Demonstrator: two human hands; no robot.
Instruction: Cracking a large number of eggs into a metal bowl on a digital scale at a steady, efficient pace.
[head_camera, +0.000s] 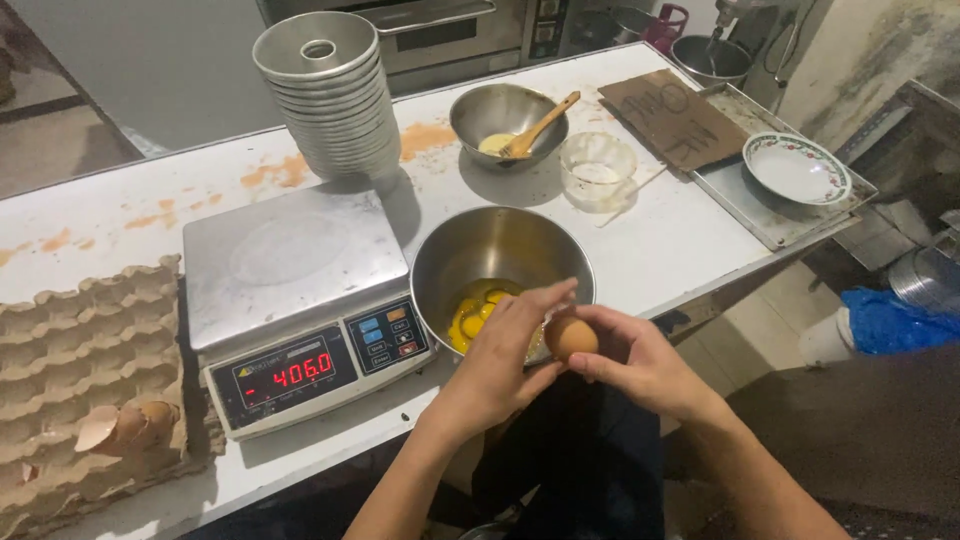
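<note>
Both my hands hold one brown egg (570, 337) at the near rim of a large steel bowl (500, 240). My left hand (505, 350) covers the egg's left side, fingers stretched over the rim. From the right, my right hand (640, 362) pinches the egg. Several yolks (470, 312) lie in the bottom of the bowl. The bowl stands on a white table (660, 250), right of a digital scale (295, 300) with a lit red display.
Stacked egg cartons (70, 380) with broken shells (125, 425) lie at the near left. Further back stand stacked ring cake tins (330, 90), a small steel bowl (500, 115) with a wooden spoon (545, 125), a clear plastic cup (597, 170), and a metal tray (750, 195) with a patterned plate (797, 168).
</note>
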